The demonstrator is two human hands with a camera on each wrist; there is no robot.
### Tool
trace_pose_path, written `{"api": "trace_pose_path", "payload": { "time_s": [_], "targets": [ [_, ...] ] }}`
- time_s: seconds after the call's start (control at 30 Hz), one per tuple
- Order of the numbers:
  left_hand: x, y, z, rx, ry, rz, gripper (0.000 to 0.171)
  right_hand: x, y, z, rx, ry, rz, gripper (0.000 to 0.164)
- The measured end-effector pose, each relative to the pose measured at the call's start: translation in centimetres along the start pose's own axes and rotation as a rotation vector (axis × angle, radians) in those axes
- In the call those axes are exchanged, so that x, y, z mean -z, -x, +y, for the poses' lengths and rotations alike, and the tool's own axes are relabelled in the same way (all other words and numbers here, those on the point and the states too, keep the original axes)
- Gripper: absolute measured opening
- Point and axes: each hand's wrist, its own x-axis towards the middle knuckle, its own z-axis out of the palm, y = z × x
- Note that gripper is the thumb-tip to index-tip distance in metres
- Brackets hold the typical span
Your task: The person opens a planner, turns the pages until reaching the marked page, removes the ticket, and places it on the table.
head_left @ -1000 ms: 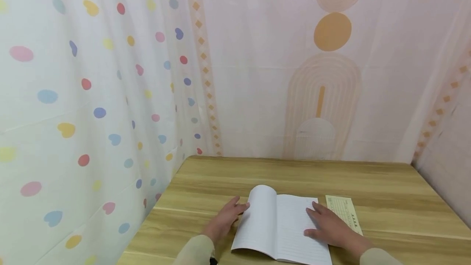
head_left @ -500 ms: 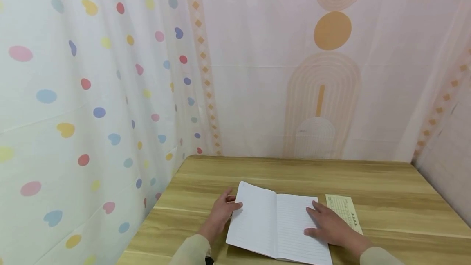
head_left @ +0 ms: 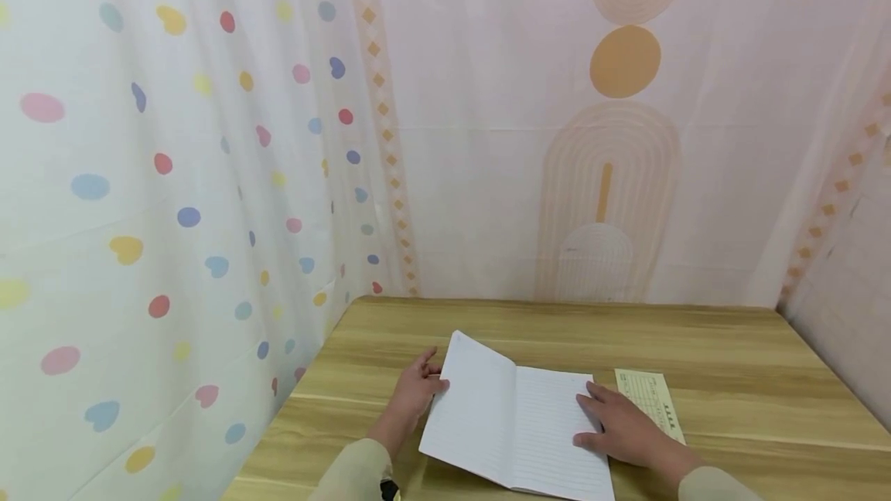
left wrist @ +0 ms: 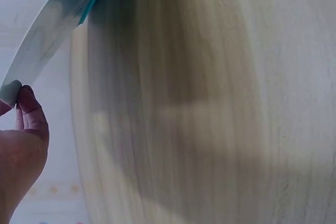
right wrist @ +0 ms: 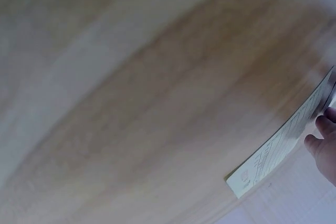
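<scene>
A notebook (head_left: 553,431) lies open on the wooden table, with a ruled right page and a paler left leaf (head_left: 469,408) raised and tilted off the tabletop. My left hand (head_left: 412,393) pinches that leaf's outer edge between thumb and fingers. In the left wrist view, the left hand (left wrist: 23,145) grips the lifted sheet (left wrist: 50,38), whose underside faces the table. My right hand (head_left: 619,424) rests on the right page's outer edge with fingers spread. At the right wrist view's edge, part of the right hand (right wrist: 326,142) shows beside a pale yellow printed slip (right wrist: 281,142).
The yellow slip (head_left: 650,400) lies just right of the notebook, partly behind the right hand. Wooden table (head_left: 752,377) surface surrounds both. A dotted curtain (head_left: 209,292) hangs along the left, and a patterned cloth (head_left: 473,176) hangs behind the table's far edge.
The left leaf, curved over a second ago, has flattened and swung left with my left hand. The notebook has shifted slightly left, while my right hand stays nearly in place.
</scene>
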Motion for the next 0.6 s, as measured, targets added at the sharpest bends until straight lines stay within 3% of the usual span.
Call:
{"api": "trace_pose_path", "payload": {
  "time_s": [0.2,0.43,0.6],
  "targets": [
    [0.0,0.1,0.6,-0.021,0.104,-0.063,0.062,0.3,-0.2,0.0,-0.023,-0.004,-0.012,0.080],
    [-1.9,0.3,1.5,-0.039,0.302,-0.184,0.050,0.4,-0.2,-0.1,-0.024,-0.005,-0.014,0.080],
    [-3.8,0.5,1.8,-0.056,0.271,-0.272,0.045,0.3,-0.1,-0.2,-0.028,0.002,-0.002,0.078]
  ]
}}
